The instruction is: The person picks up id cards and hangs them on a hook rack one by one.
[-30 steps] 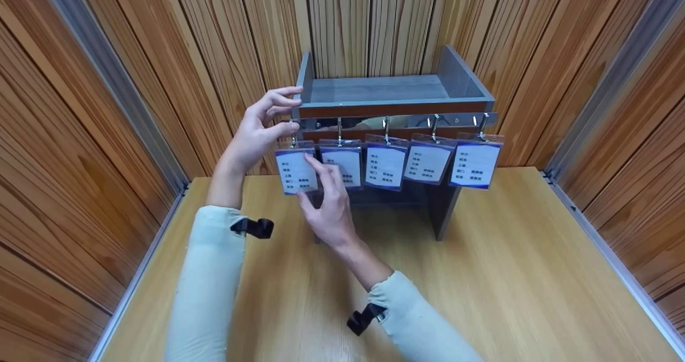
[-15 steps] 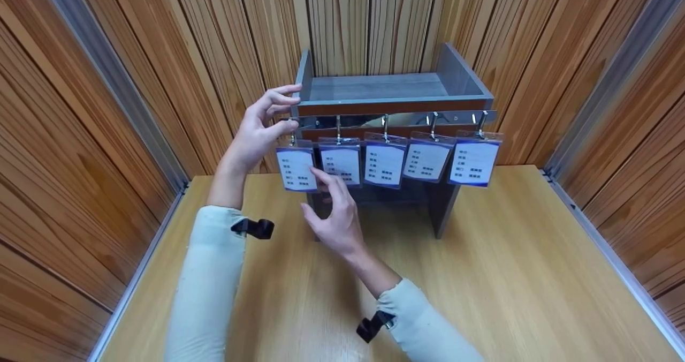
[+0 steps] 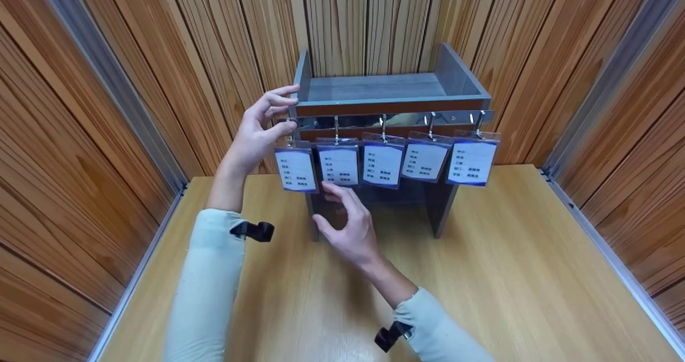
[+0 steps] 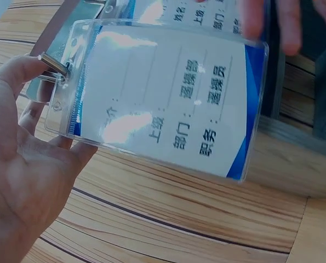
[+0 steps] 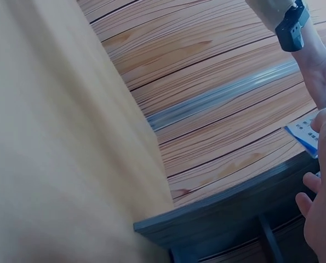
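Observation:
A grey shelf (image 3: 393, 106) stands on the wooden table (image 3: 508, 276), with a metal rail of hooks (image 3: 455, 118) under its front edge. Several clear badge holders with white and blue cards hang from the hooks. My left hand (image 3: 267, 123) is raised at the shelf's left corner and pinches the metal clip of the leftmost badge (image 3: 296, 170); the left wrist view shows that badge (image 4: 163, 98) close up, beside the thumb. My right hand (image 3: 342, 217) hovers just below the second badge (image 3: 338, 166), fingers relaxed and holding nothing.
Wood-panelled walls (image 3: 107, 110) close in the table on the left, back and right. The other badges (image 3: 428, 161) hang in a row to the right. Bare tabletop lies right of the shelf and in front of it.
My right hand has let go of the leftmost badge and dropped down and to the right, beneath the second badge. The left hand has stayed at the clip.

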The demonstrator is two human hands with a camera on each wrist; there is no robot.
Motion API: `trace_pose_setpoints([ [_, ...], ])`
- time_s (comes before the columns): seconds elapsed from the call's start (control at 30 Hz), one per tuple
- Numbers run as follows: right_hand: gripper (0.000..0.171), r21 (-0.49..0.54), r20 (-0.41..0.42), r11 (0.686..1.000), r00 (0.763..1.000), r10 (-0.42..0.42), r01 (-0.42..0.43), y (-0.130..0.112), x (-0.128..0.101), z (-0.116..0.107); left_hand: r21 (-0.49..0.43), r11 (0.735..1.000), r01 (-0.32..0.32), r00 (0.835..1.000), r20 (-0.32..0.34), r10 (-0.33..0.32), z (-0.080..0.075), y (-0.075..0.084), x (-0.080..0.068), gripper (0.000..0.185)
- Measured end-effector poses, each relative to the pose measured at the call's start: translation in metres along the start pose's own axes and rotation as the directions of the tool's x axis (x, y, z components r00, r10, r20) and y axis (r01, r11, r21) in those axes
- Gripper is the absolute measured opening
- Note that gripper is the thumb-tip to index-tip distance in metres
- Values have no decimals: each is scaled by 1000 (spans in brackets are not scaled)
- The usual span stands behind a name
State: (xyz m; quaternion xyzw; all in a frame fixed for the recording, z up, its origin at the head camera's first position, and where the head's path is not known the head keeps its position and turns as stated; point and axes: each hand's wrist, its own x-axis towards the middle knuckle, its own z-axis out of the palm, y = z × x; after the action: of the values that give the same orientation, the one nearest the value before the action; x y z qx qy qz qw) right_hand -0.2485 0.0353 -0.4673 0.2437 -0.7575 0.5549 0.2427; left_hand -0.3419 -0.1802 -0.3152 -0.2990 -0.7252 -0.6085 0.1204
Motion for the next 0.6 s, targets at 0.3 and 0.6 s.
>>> trace_pose_setpoints([
  [0.3, 62, -51, 52, 999, 999, -13, 15, 17, -17, -24, -25, 1000, 20, 1000, -12, -20, 2, 0, 1, 34],
  [0.6, 55, -37, 141, 999, 990, -17, 22, 30, -29, -57, -18, 999, 29, 999, -14, -29, 2, 4, -1, 35],
])
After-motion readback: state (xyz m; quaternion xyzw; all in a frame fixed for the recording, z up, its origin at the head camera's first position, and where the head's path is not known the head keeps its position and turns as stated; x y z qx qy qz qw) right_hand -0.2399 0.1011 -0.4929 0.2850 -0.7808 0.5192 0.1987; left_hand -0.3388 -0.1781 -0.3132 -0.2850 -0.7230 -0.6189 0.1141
